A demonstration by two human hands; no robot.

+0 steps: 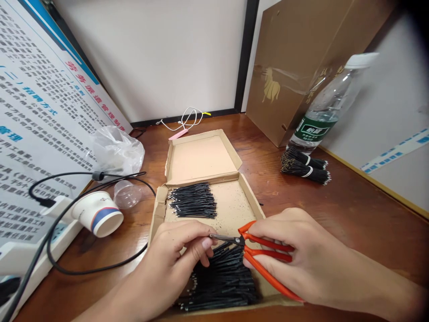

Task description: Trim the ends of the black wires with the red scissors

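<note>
An open flat cardboard box [231, 208] lies on the wooden table in front of me. Inside it are a neat pile of short black wires [193, 201] at the back and a bigger heap of black wires [221, 279] at the front. My right hand [301, 255] grips red-handled snips [264, 255], whose blades point left. My left hand [177, 259] is pinched at the blade tips, above the front heap, on something too thin to make out.
Two tied bundles of black wires [303, 165] lie by a plastic water bottle [326, 107] and a brown paper bag [295, 67] at the right. A tipped paper cup [98, 213], power strip with black cables [56, 208], plastic bag [115, 150] and printed board [36, 116] fill the left.
</note>
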